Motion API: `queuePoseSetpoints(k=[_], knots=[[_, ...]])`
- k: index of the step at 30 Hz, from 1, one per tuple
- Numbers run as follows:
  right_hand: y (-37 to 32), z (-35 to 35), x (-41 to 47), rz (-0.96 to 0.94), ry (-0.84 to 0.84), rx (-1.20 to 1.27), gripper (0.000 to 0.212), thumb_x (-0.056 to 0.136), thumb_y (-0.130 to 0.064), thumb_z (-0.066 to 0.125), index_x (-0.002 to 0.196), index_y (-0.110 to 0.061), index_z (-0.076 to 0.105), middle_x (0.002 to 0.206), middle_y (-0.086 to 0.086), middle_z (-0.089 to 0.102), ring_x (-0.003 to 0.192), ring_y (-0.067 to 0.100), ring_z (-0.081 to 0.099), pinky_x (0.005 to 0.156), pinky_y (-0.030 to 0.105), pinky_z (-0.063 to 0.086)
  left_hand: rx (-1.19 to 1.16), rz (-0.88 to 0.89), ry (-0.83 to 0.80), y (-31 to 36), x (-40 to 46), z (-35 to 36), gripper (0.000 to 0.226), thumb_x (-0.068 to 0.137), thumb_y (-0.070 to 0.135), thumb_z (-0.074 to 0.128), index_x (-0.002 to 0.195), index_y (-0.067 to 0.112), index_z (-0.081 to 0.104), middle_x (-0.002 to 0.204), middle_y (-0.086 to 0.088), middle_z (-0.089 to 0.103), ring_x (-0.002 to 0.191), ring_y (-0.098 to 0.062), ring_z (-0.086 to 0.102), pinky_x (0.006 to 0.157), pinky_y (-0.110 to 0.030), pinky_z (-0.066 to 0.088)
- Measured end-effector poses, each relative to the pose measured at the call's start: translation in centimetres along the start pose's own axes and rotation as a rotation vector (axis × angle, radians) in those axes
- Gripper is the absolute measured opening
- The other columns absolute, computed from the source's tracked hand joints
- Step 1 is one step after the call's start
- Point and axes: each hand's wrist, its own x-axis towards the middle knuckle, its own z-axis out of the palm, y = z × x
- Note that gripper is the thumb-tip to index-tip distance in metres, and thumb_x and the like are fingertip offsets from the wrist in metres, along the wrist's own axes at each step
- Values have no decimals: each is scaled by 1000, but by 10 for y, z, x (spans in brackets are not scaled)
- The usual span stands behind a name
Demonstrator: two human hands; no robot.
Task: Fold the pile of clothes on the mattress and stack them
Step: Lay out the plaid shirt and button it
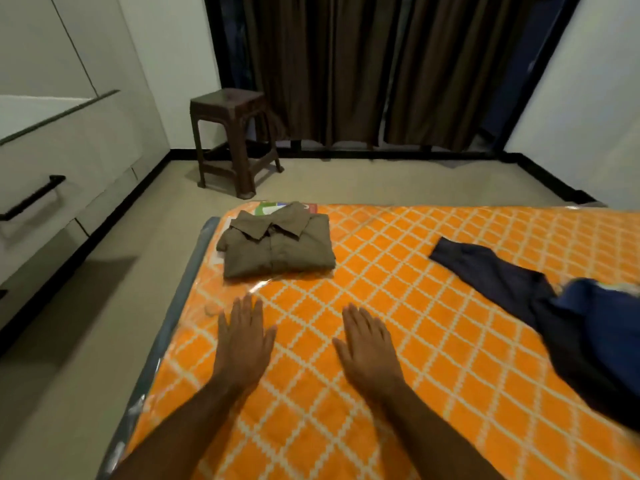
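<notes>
Two flat hands over an orange mattress, one shirt folded, dark clothes waiting at right.

From my remote seat I see the left hand (244, 336) and right hand (367, 341) in the lower centre of the frame, palms down, fingers straight and spread, gripping nothing, over the checked mattress (398, 271); whether they touch it I cannot tell. A folded olive shirt (277, 245) lies just above them, near the mattress's upper left corner, collar up and buttoned. At the right edge, well apart from both hands, sprawl unfolded dark blue clothes (554, 313). A brown stool (232, 140) stands on the floor before dark curtains (346, 64) at the top of the frame.
</notes>
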Motion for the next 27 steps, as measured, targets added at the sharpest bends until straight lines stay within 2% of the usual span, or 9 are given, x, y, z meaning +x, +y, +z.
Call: queuePoseSetpoints(k=[3, 5, 8, 11, 16, 21, 24, 26, 27], knots=[[10, -12, -80, -27, -42, -81, 75, 97, -65, 14, 162, -28, 11, 169, -4, 2, 156, 19, 2, 123, 43, -5, 29, 81, -91, 42, -68, 12, 72, 97, 55, 20, 154, 15, 37, 163, -12, 26, 150, -31, 26, 117, -61, 20], [15, -31, -149, -10, -125, -126, 77, 95, -67, 9, 162, -29, 7, 169, -3, 0, 156, 21, 1, 124, 46, -3, 83, 212, -161, 77, -129, 8, 72, 97, 55, 19, 155, 15, 36, 163, -10, 26, 150, -31, 26, 117, -64, 22], [18, -49, -216, 32, -198, -165, 81, 92, -69, 5, 162, -28, 5, 170, -1, -1, 156, 23, 0, 124, 50, 1, 144, 290, -243, 113, -191, 7, 76, 97, 58, 17, 155, 13, 35, 162, -12, 28, 149, -35, 28, 113, -69, 25], [24, -71, -281, 48, -288, -187, 73, 102, -59, 28, 162, -24, 6, 170, 4, 2, 156, 27, 6, 123, 53, 10, 170, 322, -344, 141, -258, 6, 79, 98, 63, 11, 160, 14, 12, 167, -13, 5, 154, -35, 7, 118, -66, 9], [63, -124, -356, 102, -208, -265, 71, 99, -39, 49, 160, -20, 18, 166, 8, 19, 150, 30, 24, 119, 54, 21, 214, 430, -397, 179, -323, -8, 75, 101, 59, 14, 161, 15, 1, 168, -11, -5, 155, -32, -4, 119, -64, 8], [136, -198, -417, 403, 15, -485, 82, 85, -30, 69, 157, -17, 31, 165, 11, 24, 151, 34, 24, 118, 63, 13, 126, 361, -440, 201, -332, -4, 73, 103, 54, 33, 161, 18, 7, 168, -12, -1, 154, -33, -1, 118, -65, 11], [183, -227, -463, 698, 142, -480, 88, 94, -39, 61, 162, -16, 10, 169, 11, 4, 155, 37, 2, 117, 65, -3, 92, 345, -486, 222, -328, 0, 69, 103, 51, 39, 159, 19, 15, 167, -14, 3, 154, -33, 5, 114, -69, 19], [205, -239, -485, 897, 130, -432, 105, 89, -52, 66, 161, -14, -1, 167, 15, 7, 153, 40, 4, 117, 67, 2, 74, 356, -530, 237, -324, 0, 66, 103, 49, 41, 158, 21, 18, 167, -11, 4, 154, -31, 6, 112, -69, 20], [217, -246, -494, 980, 122, -401, 108, 85, -55, 69, 160, -13, 4, 164, 16, 19, 151, 41, 17, 117, 66, 10, 52, 375, -540, 250, -322, 1, 63, 103, 49, 42, 157, 23, 22, 167, -9, 7, 154, -30, 8, 112, -68, 21]])
